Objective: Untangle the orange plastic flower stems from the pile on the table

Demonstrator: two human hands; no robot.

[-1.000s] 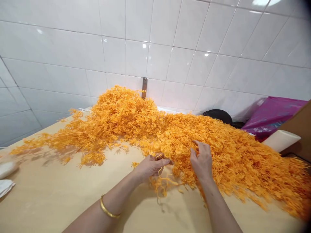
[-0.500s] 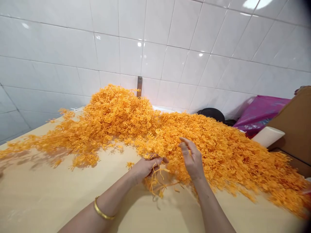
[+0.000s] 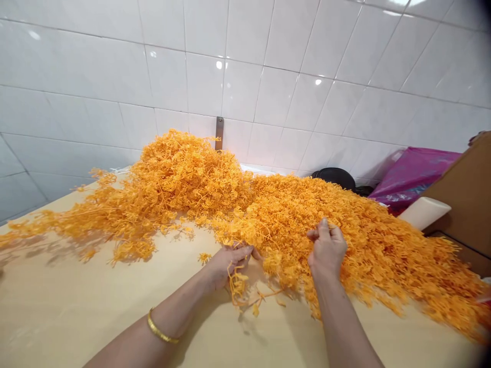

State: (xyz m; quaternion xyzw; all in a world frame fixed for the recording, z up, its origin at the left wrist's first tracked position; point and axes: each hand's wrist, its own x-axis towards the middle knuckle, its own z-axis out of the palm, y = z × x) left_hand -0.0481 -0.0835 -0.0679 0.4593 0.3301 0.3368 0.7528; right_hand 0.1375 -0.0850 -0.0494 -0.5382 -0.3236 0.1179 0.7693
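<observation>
A big heap of orange plastic flower sprigs (image 3: 199,184) spreads across a pale wooden table (image 3: 57,306) against a white tiled wall. My left hand (image 3: 226,263), with a gold bangle on its wrist, is closed on a small bunch of orange sprigs (image 3: 240,289) that hangs below the fingers at the heap's near edge. My right hand (image 3: 328,250) rests on the heap just to the right, its fingers curled in and pinching at sprigs on top of the pile.
A magenta plastic bag (image 3: 414,174) and a dark round object (image 3: 333,176) lie at the back right. A brown cardboard box (image 3: 466,199) with a white roll (image 3: 424,212) stands at the right edge. A metal bracket (image 3: 219,132) is fixed to the wall.
My right hand, lifted open above the heap half a second ago, has come down and curled shut on sprigs further right. My left hand stays on its bunch.
</observation>
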